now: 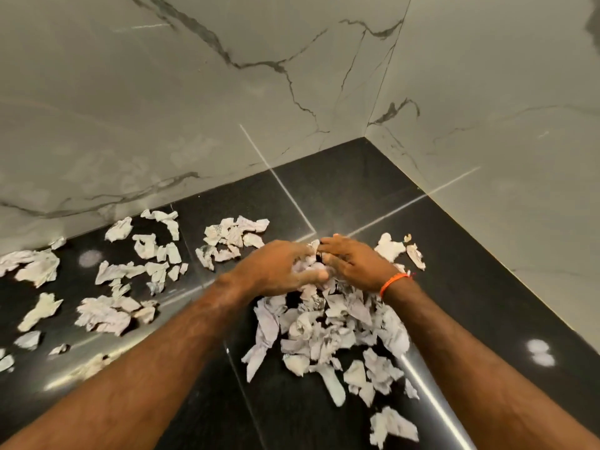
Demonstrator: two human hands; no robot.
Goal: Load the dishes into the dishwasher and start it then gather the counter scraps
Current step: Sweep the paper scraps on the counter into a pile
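Torn, crumpled white paper scraps lie across a glossy black counter (341, 186). A heaped pile of scraps (328, 332) sits right of centre. My left hand (276, 267) and my right hand (350, 259) meet over the pile's far edge, fingers curled around a clump of scraps pressed between them. An orange band circles my right wrist. Looser scraps (110, 306) are strewn over the counter's left half, and another cluster (227, 238) lies just behind my left hand. No dishes or dishwasher are in view.
White marble-patterned walls (194, 108) close off the counter at the back and on the right, meeting in a corner. A few scraps (412, 251) lie near the right wall, and one scrap (393, 427) near the front edge.
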